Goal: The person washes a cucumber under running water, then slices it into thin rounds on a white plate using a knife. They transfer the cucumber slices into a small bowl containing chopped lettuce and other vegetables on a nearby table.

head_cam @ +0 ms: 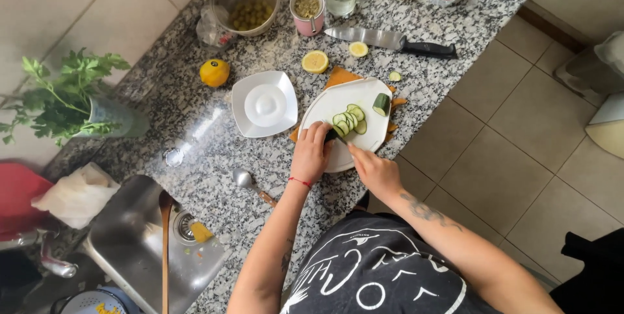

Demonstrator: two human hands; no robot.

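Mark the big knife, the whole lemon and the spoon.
big knife (390,41), head view, on the blade near the handle.
whole lemon (214,72), head view, middle of the peel.
spoon (244,179), head view, on the bowl.

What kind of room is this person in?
Most likely a home kitchen. There is a speckled stone counter with a metal sink set into it, and the hands are slicing a cucumber on a white plate, with a big knife lying nearby.
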